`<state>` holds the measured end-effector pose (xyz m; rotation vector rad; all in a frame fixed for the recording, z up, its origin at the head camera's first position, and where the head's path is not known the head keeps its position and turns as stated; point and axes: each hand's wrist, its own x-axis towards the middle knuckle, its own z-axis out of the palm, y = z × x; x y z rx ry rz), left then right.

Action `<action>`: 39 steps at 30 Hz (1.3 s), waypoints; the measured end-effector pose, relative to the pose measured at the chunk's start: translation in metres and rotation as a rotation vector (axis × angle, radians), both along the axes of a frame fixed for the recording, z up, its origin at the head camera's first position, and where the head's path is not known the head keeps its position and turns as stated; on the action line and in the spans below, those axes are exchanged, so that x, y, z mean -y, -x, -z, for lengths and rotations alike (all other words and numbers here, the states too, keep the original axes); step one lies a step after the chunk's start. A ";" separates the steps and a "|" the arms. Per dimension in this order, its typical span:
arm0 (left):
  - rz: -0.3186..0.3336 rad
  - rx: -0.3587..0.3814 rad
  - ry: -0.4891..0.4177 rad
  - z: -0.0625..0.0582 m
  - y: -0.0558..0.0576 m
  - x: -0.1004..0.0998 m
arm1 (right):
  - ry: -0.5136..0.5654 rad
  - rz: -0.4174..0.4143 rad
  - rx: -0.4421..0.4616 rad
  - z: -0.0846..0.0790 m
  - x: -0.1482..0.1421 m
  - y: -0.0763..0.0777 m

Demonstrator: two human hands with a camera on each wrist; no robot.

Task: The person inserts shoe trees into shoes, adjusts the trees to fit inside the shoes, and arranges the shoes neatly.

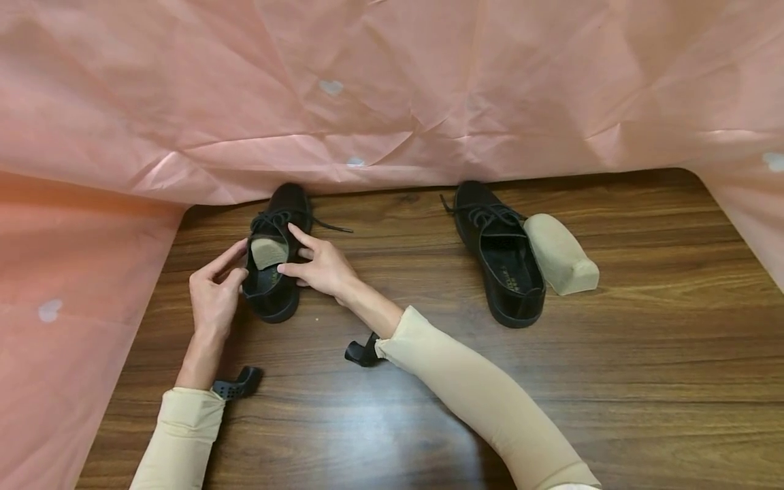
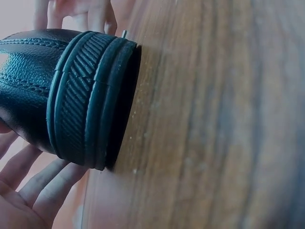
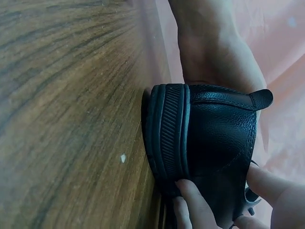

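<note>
A black lace-up shoe [image 1: 273, 303] stands on the wooden surface with its toe against the pink sheet. Inside its opening sits a beige shoe insert [image 1: 268, 252], its front part hidden under the tongue and laces. My left hand [image 1: 214, 299] holds the shoe's left side, thumb by the collar and fingers along the outer wall. On the other side, my right hand [image 1: 327, 269] grips the shoe, its thumb over the opening's edge, index fingertip near the laces. The heel and ridged sole [image 2: 81, 90] show close up in the left wrist view.
To the right stands a second black shoe [image 1: 514, 306], its insole visible. A matching beige insert [image 1: 560, 255] lies against its right side. Pink sheeting [image 1: 404, 82] walls off the back and both sides. Black wrist mounts [image 1: 239, 384] stick out from the sleeves.
</note>
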<state>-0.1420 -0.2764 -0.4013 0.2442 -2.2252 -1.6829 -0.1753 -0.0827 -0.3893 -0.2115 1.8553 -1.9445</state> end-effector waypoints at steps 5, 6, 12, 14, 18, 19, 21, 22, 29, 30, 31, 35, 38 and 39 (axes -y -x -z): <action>-0.012 -0.004 -0.035 -0.002 0.001 0.003 | -0.053 -0.016 -0.036 -0.004 0.003 0.001; -0.018 -0.004 -0.036 -0.002 0.001 0.003 | -0.057 -0.020 -0.040 -0.005 0.004 0.001; -0.046 -0.003 -0.002 -0.003 0.003 0.008 | -0.062 -0.027 -0.048 -0.009 0.008 0.003; -0.046 -0.001 0.004 -0.003 0.004 0.010 | -0.070 -0.029 -0.054 -0.011 0.009 0.003; -0.048 0.014 0.029 -0.003 0.006 0.014 | -0.088 -0.029 -0.054 -0.011 0.012 0.004; -0.053 0.020 0.030 -0.003 0.006 0.015 | -0.094 -0.030 -0.054 -0.011 0.013 0.004; -0.064 0.028 0.052 -0.003 0.005 0.017 | -0.097 -0.034 -0.054 -0.011 0.015 0.004; -0.067 0.029 0.069 -0.003 0.004 0.017 | -0.102 -0.035 -0.057 -0.011 0.016 0.004; -0.078 0.005 0.170 -0.002 0.006 0.020 | -0.122 -0.030 -0.074 -0.011 0.021 0.007; -0.081 0.000 0.168 -0.002 0.006 0.021 | -0.127 -0.030 -0.077 -0.011 0.022 0.007; -0.086 -0.003 0.170 -0.001 0.007 0.021 | -0.129 -0.034 -0.077 -0.011 0.022 0.008; -0.107 -0.009 0.175 -0.001 0.007 0.023 | -0.144 -0.048 -0.085 -0.011 0.025 0.010; -0.115 0.001 0.189 0.001 0.007 0.024 | -0.154 -0.055 -0.082 -0.010 0.026 0.011; -0.115 0.007 0.194 0.002 0.008 0.024 | -0.160 -0.056 -0.084 -0.010 0.026 0.011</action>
